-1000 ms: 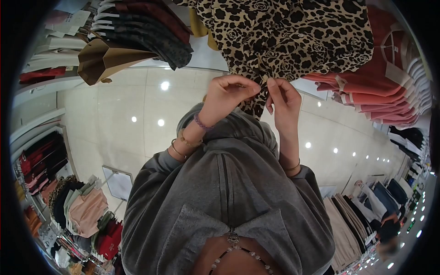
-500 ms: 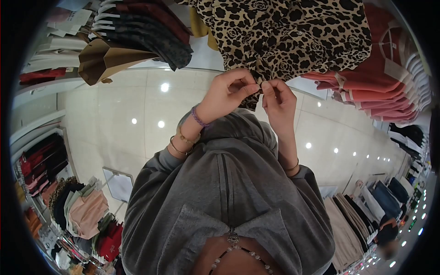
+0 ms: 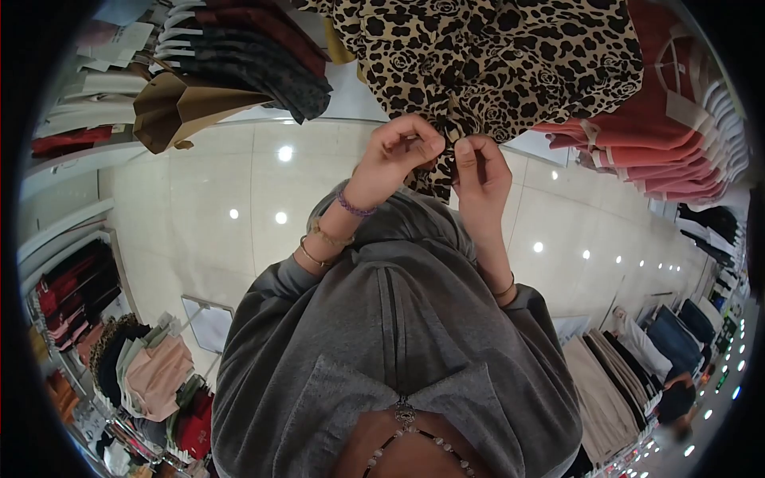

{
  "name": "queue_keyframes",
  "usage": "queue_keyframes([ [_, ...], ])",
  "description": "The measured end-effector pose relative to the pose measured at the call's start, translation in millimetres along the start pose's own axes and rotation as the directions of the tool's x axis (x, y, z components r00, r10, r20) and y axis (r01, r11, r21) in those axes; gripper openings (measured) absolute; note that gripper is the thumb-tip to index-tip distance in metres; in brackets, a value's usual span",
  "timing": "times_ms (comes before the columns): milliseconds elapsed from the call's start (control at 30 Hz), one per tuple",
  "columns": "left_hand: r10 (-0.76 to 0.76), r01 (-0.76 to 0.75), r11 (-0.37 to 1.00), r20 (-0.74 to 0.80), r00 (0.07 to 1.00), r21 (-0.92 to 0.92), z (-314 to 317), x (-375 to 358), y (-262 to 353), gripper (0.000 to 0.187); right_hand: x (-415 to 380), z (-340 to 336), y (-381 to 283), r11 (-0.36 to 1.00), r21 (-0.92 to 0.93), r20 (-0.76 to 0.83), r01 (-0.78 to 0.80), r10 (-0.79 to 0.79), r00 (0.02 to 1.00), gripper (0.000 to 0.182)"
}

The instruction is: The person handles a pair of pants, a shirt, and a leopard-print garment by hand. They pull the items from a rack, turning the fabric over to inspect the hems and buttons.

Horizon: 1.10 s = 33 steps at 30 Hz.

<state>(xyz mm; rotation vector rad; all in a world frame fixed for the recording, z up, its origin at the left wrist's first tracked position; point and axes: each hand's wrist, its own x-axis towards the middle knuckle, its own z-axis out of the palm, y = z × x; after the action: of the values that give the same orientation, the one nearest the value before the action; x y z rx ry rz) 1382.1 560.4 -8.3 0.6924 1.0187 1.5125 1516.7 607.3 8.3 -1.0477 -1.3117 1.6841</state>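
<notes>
A leopard-print garment [image 3: 510, 64] in tan and black lies spread at the top of the head view, its near edge hanging toward me. My left hand [image 3: 402, 150], with bracelets on the wrist, is closed in a pinch at the near edge of this cloth. Close beside it, my right hand [image 3: 482, 169] pinches the same edge between thumb and fingers. A narrow strip of the print hangs down between the two hands. Whatever small part lies right at the fingertips is too hidden to make out.
A brown paper bag [image 3: 179, 111] stands left, by dark hanging clothes [image 3: 263, 64]. Pink and red garments [image 3: 653, 151] hang on white hangers at right. Glossy tiled floor [image 3: 199, 183] lies below. Racks of trousers [image 3: 610, 390] and folded clothes [image 3: 159, 370] stand behind me.
My fingertips have moved slightly apart, my left hand shifting a little left and up. More of the printed strip shows between my hands.
</notes>
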Motion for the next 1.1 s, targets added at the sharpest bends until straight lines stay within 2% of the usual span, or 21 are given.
queue_keyframes([
  [33, 0.014, -0.014, 1.000, -0.019, 1.000, 0.001, 1, -1, 0, 0.005, -2, 2, -1, 1.000, 0.015, -0.017, -0.002, 0.002, 1.000, 0.010],
  [133, 0.018, -0.020, 1.000, -0.066, 0.998, -0.017, 4, -3, 4, 0.004, 2, 7, 10, 0.906, -0.232, -0.019, 0.353, -0.367, 0.930, 0.007],
  [167, 0.014, -0.017, 1.000, -0.082, 0.997, -0.026, 6, -4, 4, 0.004, 2, 6, 11, 0.871, -0.287, -0.009, 0.399, -0.419, 0.908, 0.006],
  [233, -0.097, 0.085, 0.988, -0.084, 0.992, -0.130, 3, -5, 1, 0.005, 3, 7, 13, 0.786, -0.391, 0.021, 0.480, -0.513, 0.858, 0.006],
  [333, -0.229, 0.202, 0.928, -0.050, 0.972, -0.313, 1, -3, -8, 0.008, 4, 6, 12, 0.708, -0.477, 0.060, 0.521, -0.565, 0.823, 0.007],
  [367, -0.266, 0.235, 0.896, -0.030, 0.964, -0.376, 2, -3, -9, 0.010, 4, 5, 11, 0.716, -0.468, 0.071, 0.518, -0.554, 0.829, 0.007],
  [433, -0.452, 0.378, 0.731, 0.012, 0.892, -0.568, 4, -5, -6, 0.013, 4, 3, 8, 0.731, -0.451, 0.092, 0.512, -0.532, 0.842, 0.005],
  [467, -0.535, 0.433, 0.624, 0.048, 0.844, -0.651, 5, -5, -2, 0.015, 4, 1, 8, 0.811, -0.380, 0.081, 0.445, -0.450, 0.889, 0.005],
  [500, -0.561, 0.391, 0.599, -0.018, 0.828, -0.699, 14, -6, 13, 0.019, 5, -3, 8, 0.878, -0.305, 0.077, 0.368, -0.363, 0.929, 0.005],
  [567, -0.445, 0.383, 0.589, 0.110, 0.889, -0.712, -4, -5, -5, 0.026, 6, -16, 12, 0.977, -0.138, 0.089, 0.165, -0.154, 0.984, 0.007],
  [667, -0.204, 0.390, 0.467, 0.333, 0.921, -0.793, -28, 0, -21, 0.032, 0, -19, 7, 0.984, -0.098, 0.122, 0.151, -0.138, 0.983, 0.007],
  [733, -0.309, 0.305, 0.552, 0.149, 0.939, -0.776, -22, -2, -20, 0.032, -3, -21, 4, 0.985, -0.130, 0.201, 0.110, -0.082, 0.976, 0.009],
  [767, -0.234, 0.331, 0.476, 0.246, 0.941, -0.815, -24, -1, -20, 0.033, -4, -22, 5, 0.988, -0.128, 0.245, 0.085, -0.052, 0.968, 0.011],
  [867, -0.273, 0.274, 0.597, 0.130, 0.953, -0.754, -16, -4, -18, 0.032, -5, -20, 6, 0.990, -0.139, 0.296, 0.035, 0.008, 0.955, 0.018],
  [967, -0.174, 0.277, 0.485, 0.219, 0.960, -0.830, -21, -4, -20, 0.030, -6, -16, 8, 0.987, -0.158, 0.302, 0.041, 0.009, 0.953, 0.019],
  [1067, 0.036, 0.418, 0.354, 0.459, 0.888, -0.837, -35, 2, -36, 0.028, -8, -15, 16, 0.988, -0.140, 0.288, 0.070, -0.026, 0.957, 0.019],
  [1100, -0.139, 0.340, 0.482, 0.313, 0.940, -0.808, -31, 1, -31, 0.024, -11, -14, 16, 0.987, -0.133, 0.273, 0.091, -0.051, 0.961, 0.018],
])
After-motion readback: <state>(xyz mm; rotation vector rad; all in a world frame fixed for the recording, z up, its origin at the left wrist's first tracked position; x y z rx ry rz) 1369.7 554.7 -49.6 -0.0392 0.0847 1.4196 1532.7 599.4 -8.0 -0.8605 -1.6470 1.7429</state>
